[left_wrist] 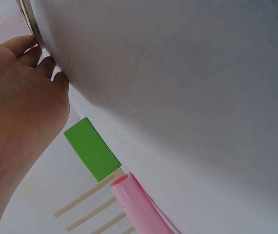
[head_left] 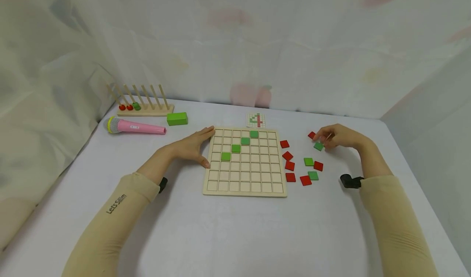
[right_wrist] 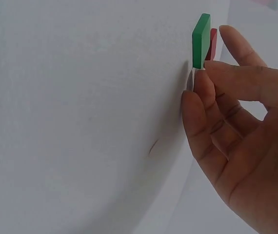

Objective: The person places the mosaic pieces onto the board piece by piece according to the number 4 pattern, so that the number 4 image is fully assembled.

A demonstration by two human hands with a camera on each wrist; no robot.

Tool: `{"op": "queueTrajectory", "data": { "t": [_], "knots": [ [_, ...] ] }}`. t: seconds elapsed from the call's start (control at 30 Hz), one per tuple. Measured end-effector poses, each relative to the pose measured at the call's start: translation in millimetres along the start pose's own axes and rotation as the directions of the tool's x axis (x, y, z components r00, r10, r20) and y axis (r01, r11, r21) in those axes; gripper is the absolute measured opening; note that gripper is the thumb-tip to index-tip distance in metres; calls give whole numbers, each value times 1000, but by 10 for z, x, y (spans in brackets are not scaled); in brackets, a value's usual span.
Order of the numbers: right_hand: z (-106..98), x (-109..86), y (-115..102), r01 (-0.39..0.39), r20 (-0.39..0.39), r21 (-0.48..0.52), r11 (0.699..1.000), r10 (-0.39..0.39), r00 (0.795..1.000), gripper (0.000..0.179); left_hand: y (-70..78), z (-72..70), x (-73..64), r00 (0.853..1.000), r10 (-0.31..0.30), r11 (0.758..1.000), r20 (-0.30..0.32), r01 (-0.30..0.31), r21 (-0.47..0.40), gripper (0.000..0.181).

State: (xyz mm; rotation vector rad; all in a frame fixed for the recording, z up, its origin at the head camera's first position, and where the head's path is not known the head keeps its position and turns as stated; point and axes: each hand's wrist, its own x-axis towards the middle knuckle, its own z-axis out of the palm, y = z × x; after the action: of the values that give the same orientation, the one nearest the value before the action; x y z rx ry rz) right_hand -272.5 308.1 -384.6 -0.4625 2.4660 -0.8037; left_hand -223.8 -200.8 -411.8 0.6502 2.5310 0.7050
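Note:
A wooden grid board (head_left: 244,190) lies flat in the middle of the table, with a diagonal of several green tiles (head_left: 226,157) in its squares. My left hand (head_left: 187,148) rests at the board's left edge, thumb and fingers spread and touching the rim. To the right of the board, my right hand (head_left: 340,136) pinches a green tile (right_wrist: 201,43) by its lower edge between thumb and fingers. Just behind that tile is a red tile (right_wrist: 213,44). Loose red tiles (head_left: 290,177) and green tiles (head_left: 308,161) are scattered between the board and my right hand.
A small pattern card (head_left: 256,120) lies behind the board. At the back left are a peg rack (head_left: 145,112) with red and green beads, a green block (head_left: 177,119) and a pink microphone (head_left: 143,128). Curtains (head_left: 294,44) close off the back and sides.

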Motion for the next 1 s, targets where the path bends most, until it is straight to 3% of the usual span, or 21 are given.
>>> {"op": "queueTrajectory", "data": {
  "t": [0.4, 1.0],
  "knots": [
    [33, 12, 67, -26, 11, 12, 1000, 26, 1000, 38, 7, -8, 2, 1000, -4, 1000, 4, 4, 8, 131],
    [61, -6, 38, -8, -13, -35, 999, 7, 1000, 27, 33, -21, -20, 1000, -4, 1000, 10, 4, -10, 129]
  ]
}}
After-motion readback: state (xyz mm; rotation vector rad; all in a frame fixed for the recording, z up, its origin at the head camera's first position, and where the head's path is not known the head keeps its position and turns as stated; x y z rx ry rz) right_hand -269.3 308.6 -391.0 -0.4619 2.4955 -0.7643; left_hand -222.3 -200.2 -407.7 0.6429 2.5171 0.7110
